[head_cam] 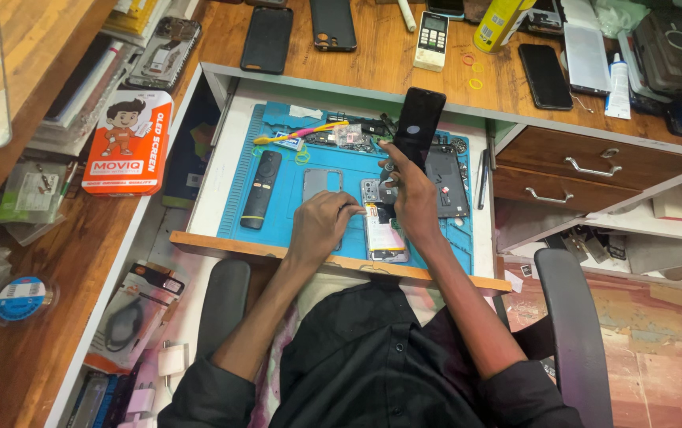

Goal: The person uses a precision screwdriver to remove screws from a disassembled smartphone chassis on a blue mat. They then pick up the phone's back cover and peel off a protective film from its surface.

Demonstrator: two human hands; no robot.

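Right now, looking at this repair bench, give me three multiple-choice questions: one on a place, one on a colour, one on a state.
1. Where does the black remote lie?
A. on the mat's left part
B. on the chair
C. in the closed drawer

2. What colour is the work mat?
A. red
B. blue
C. white

3. How is the dark phone panel held?
A. flat on the mat
B. raised upright by the right hand
C. under the left hand

Answers: 1 A, it rests on the mat left of both hands. 2 B, the mat is plainly blue. 3 B, the right hand's fingers lift it above the opened phone.
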